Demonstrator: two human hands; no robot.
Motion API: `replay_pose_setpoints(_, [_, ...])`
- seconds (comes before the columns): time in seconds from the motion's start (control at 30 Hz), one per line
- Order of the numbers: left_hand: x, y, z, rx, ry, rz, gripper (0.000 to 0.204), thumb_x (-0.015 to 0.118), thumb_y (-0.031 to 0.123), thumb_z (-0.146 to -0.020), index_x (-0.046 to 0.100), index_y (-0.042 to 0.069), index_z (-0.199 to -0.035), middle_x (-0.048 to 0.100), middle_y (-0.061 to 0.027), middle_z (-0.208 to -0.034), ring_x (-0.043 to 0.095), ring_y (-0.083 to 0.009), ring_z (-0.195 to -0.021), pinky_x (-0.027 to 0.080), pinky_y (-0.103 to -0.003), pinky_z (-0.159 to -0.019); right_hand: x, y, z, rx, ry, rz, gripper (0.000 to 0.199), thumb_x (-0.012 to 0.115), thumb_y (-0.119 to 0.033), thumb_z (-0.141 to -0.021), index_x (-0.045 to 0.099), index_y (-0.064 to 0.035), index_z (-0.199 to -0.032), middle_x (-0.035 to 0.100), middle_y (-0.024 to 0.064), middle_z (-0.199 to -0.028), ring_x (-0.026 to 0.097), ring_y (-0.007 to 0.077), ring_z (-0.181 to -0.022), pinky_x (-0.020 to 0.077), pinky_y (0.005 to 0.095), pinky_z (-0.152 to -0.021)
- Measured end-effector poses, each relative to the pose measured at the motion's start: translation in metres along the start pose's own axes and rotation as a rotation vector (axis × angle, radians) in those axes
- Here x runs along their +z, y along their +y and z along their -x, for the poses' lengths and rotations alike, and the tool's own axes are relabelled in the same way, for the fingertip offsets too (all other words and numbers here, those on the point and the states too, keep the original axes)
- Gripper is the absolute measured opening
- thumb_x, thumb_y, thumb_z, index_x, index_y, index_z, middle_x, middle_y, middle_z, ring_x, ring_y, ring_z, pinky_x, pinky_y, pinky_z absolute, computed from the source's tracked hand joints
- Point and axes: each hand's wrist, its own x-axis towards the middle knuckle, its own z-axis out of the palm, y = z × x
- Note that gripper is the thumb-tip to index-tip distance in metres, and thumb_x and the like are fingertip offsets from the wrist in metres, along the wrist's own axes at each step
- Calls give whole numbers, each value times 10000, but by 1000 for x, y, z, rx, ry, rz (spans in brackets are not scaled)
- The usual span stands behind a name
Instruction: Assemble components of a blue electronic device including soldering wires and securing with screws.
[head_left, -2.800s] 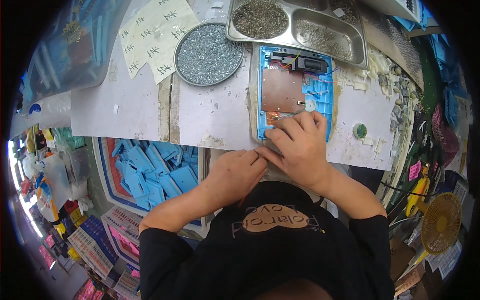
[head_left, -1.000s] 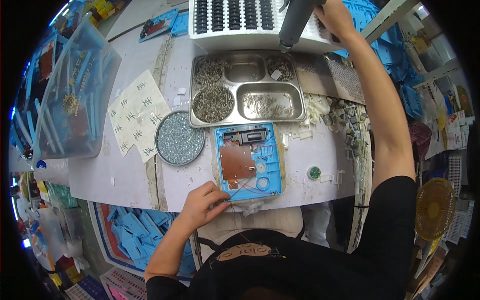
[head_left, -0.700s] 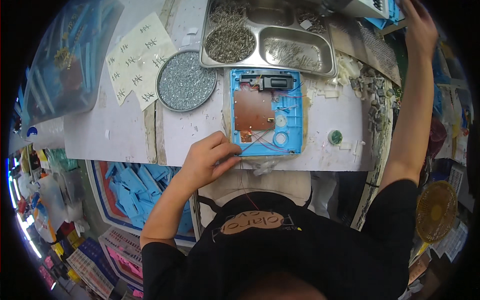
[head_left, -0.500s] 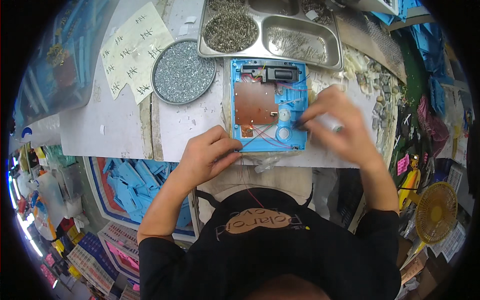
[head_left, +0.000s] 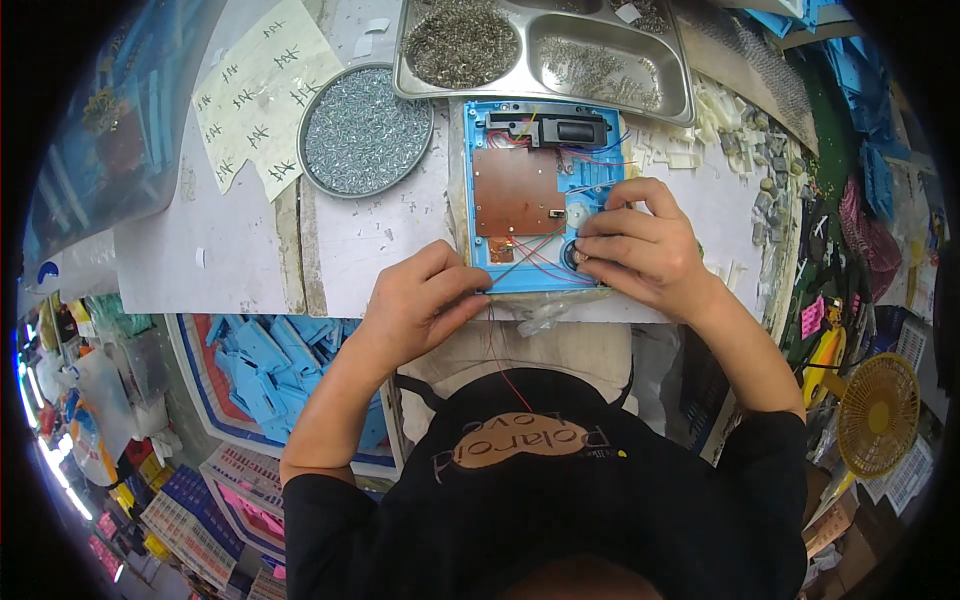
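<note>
A shallow light-blue plastic casing (head_left: 540,284) lies on the worktable before me. It holds a brown circuit board (head_left: 515,190), a black module (head_left: 560,130) along its far edge, and thin red, green and dark wires. At the casing's near left corner, my left hand (head_left: 425,300) is closed in a pinch on thin wires; one red wire (head_left: 503,373) hangs toward my shirt. My right hand (head_left: 648,250) grips a small dark round part (head_left: 573,255) at the round seat in the near right of the casing. The fingers partly cover that part.
A round tray of small screws (head_left: 365,130) sits left of the casing. Behind it stands a steel compartment tray (head_left: 540,95) with small metal parts. Small pale pieces (head_left: 765,180) lie at right. A crate of blue plastic pieces (head_left: 270,375) is below left; a yellow fan (head_left: 878,415) stands right.
My right hand has moved in over the casing and brought the dark round part to the round seat. My left hand stays pinched at the corner. The view has shifted slightly.
</note>
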Motion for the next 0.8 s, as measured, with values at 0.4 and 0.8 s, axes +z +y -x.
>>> replay_pose_setpoints(0.4, [0,6,-1,-8,-9,-34,260,816,46,-750,719,60,-991,575,-79,-805,592,-234,-696,470,-339,-602,-61,41,17,391,100,311,221,802,-146,-755,719,-91,-952,674,68,-1058,583,305,-1021,488,424,-888])
replay_pose_setpoints(0.8, [-30,24,-206,290,-78,-522,136,713,170,-863,732,56,-936,704,-141,-869,674,-348,-797,538,-446,-726,-87,26,31,625,64,332,221,729,-169,-747,660,-24,-900,650,125,-863,612,316,-849,499,412,-799])
